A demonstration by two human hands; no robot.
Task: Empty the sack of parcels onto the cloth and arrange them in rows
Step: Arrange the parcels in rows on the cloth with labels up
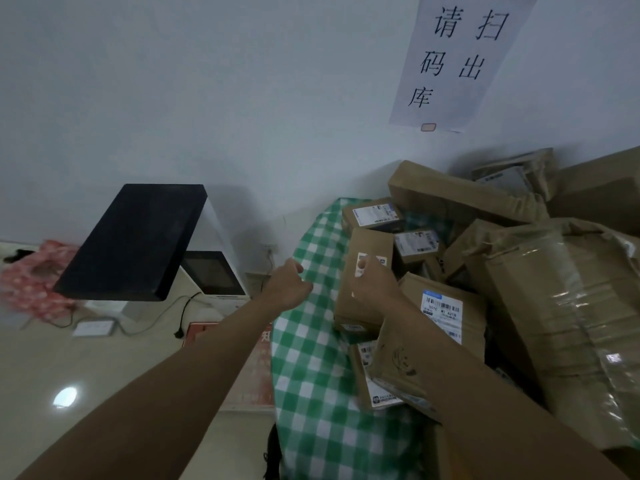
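Observation:
A green and white checked cloth [311, 375] lies spread over the floor, with a heap of brown cardboard parcels on its right side. My right hand [375, 284] grips an upright brown parcel [360, 299], thumb on its labelled face. My left hand [287, 285] is at the cloth's left edge with its fingers curled, apparently pinching the fabric. A labelled parcel [446, 313] lies just right of my right wrist. Another parcel with a printed mark [398, 365] rests under my right forearm. No sack is recognisable in view.
A large taped brown package [561, 327] and long boxes [464, 195] pile up against the wall at right. A white scanning stand with a black screen [135, 240] stands to the left, with cables [152, 317] and a red bag [31, 275] near it. A paper sign [460, 57] hangs on the wall.

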